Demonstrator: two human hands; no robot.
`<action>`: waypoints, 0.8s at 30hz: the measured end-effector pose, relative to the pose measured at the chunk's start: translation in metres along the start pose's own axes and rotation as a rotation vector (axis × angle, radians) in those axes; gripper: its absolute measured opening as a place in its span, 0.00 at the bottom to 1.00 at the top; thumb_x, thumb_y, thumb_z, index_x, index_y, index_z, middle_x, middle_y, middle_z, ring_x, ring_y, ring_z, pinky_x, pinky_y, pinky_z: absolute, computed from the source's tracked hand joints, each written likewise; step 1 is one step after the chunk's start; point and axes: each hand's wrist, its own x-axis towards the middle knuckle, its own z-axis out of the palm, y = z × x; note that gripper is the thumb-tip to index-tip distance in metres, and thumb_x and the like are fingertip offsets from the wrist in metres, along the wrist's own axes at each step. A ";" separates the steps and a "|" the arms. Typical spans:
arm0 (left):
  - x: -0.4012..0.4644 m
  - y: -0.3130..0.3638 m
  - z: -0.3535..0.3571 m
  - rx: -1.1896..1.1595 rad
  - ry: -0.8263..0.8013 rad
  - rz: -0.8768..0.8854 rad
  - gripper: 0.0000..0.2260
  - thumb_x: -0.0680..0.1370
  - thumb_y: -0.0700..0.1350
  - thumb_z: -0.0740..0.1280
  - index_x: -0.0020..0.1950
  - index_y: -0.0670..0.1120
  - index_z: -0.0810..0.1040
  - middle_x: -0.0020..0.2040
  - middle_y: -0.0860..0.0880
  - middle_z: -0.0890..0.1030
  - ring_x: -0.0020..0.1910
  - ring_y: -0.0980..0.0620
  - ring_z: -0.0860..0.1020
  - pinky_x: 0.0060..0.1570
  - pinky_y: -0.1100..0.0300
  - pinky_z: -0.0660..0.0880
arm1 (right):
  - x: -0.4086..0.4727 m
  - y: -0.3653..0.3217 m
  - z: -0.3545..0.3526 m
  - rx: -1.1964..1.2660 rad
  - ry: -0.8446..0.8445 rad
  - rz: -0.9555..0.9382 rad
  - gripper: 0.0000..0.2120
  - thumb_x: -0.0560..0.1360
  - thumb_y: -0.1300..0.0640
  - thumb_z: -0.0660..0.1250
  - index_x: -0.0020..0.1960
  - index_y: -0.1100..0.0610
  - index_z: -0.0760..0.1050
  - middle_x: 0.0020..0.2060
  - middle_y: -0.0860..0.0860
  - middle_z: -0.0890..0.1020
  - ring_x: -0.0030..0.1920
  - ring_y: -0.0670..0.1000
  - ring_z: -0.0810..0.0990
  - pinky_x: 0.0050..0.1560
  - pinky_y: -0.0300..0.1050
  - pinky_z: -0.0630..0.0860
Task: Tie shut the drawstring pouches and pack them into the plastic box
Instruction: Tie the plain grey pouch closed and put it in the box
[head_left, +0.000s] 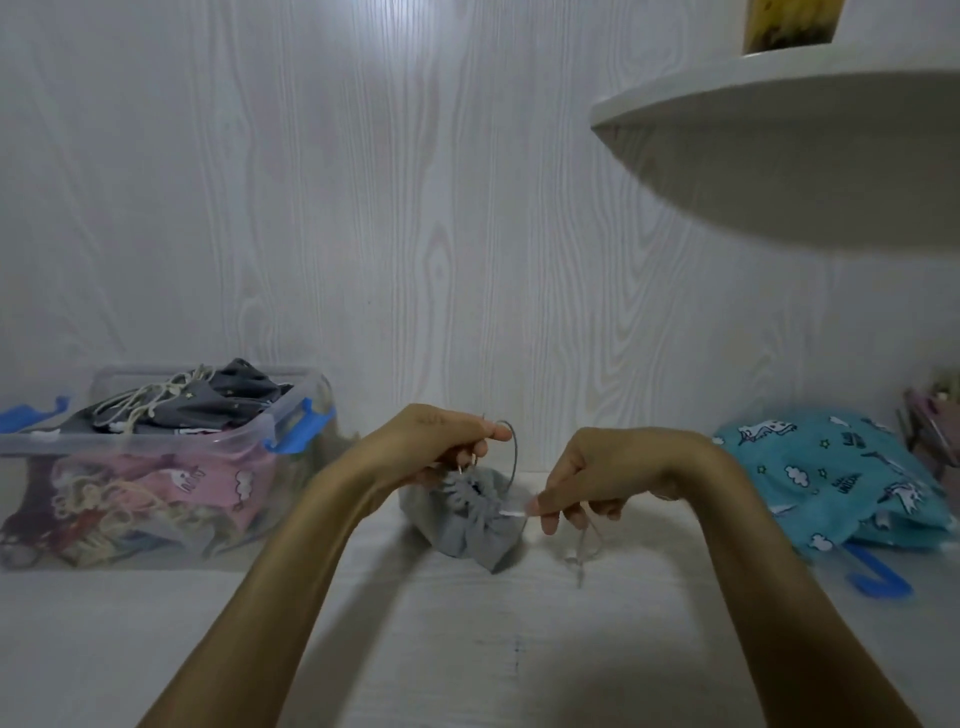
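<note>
Here we are mid-tie: our left hand (451, 436) pinches one grey cord (513, 451), our right hand (582, 480) the other end, over the gathered grey pouch (470, 535) on the table (467, 649). Next we judge: cinch the knot, then carry it left to the plastic box (156, 447).

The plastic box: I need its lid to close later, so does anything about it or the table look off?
Yes. The plastic box is heaped: a dark grey starred pouch and its cream cords rise above the rim. A blue hook-shaped piece lies loose under the teal unicorn fabric, away from the box. Both may hinder closing.
</note>
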 end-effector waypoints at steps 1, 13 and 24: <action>-0.001 0.001 0.002 0.064 -0.031 -0.005 0.09 0.77 0.49 0.66 0.46 0.50 0.85 0.32 0.54 0.76 0.30 0.59 0.69 0.33 0.66 0.63 | -0.005 0.000 -0.002 0.013 0.012 -0.023 0.12 0.75 0.47 0.67 0.36 0.50 0.81 0.28 0.45 0.76 0.29 0.43 0.68 0.34 0.34 0.69; -0.010 0.002 0.036 0.384 -0.647 0.016 0.10 0.79 0.52 0.62 0.43 0.58 0.82 0.42 0.59 0.81 0.45 0.58 0.76 0.57 0.56 0.73 | 0.004 -0.002 -0.004 0.245 0.423 -0.116 0.18 0.76 0.43 0.62 0.33 0.54 0.74 0.31 0.46 0.76 0.34 0.43 0.72 0.44 0.36 0.68; -0.004 0.001 0.018 0.027 -0.300 -0.129 0.16 0.79 0.53 0.62 0.40 0.45 0.83 0.39 0.45 0.77 0.32 0.56 0.72 0.31 0.67 0.72 | -0.005 0.007 -0.010 0.117 0.303 -0.087 0.16 0.79 0.55 0.61 0.67 0.52 0.69 0.59 0.48 0.75 0.47 0.43 0.78 0.43 0.35 0.72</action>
